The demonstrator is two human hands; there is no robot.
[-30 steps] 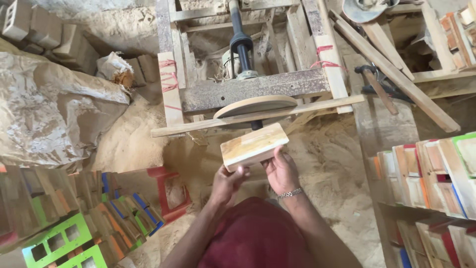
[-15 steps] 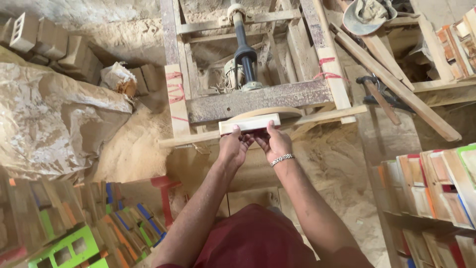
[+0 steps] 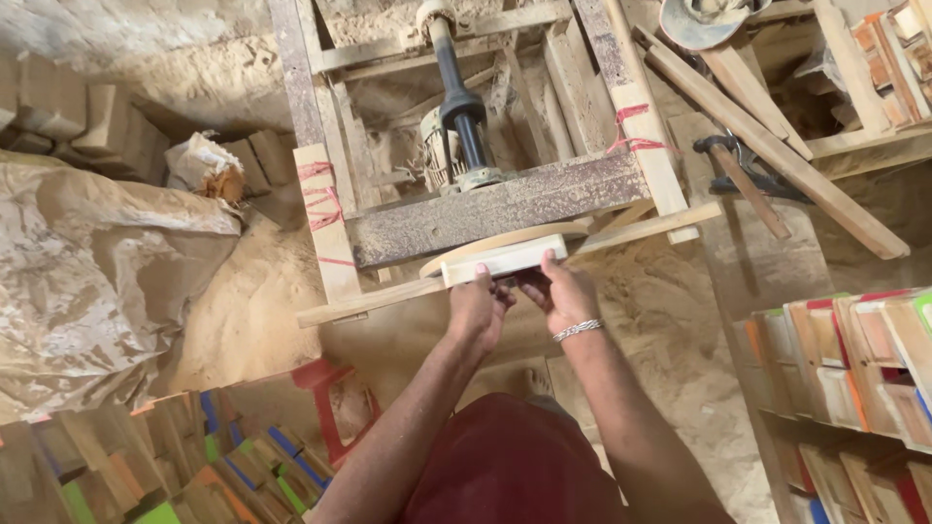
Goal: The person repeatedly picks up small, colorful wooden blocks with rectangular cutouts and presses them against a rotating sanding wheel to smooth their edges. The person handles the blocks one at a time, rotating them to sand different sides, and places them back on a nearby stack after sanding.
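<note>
A big wooden machine frame [image 3: 466,209] stands in the upper middle of the view, with a dark motor shaft [image 3: 458,92] inside it and red string tied on its two front posts. To the left lies a large crumpled brown sack [image 3: 92,281], and sawdust [image 3: 248,311] covers the ground around. At the right edge a shelf holds stacked painted wooden pieces [image 3: 854,359]; more coloured pieces [image 3: 165,466] lie at the lower left, beside a small red stool [image 3: 335,408]. A hammer [image 3: 748,180] rests to the right of the frame, near some long loose planks.

Both arms reach forward and up from the body. The left hand [image 3: 476,311] and the right hand [image 3: 561,291], which has a metal bracelet [image 3: 578,331] on the wrist, hold a flat pale wooden block [image 3: 505,260] between them. On each hand the thumb lies on the near edge of the block and the other fingers curl under it, so the block is pinched from both sides.

The block is pressed with its far edge against the round sanding disc [image 3: 505,241], and it lies just over the thin wooden rail [image 3: 388,296] at the front of the frame. Below the hands there is open sandy ground; left and right of the block the two posts of the frame stand near.
</note>
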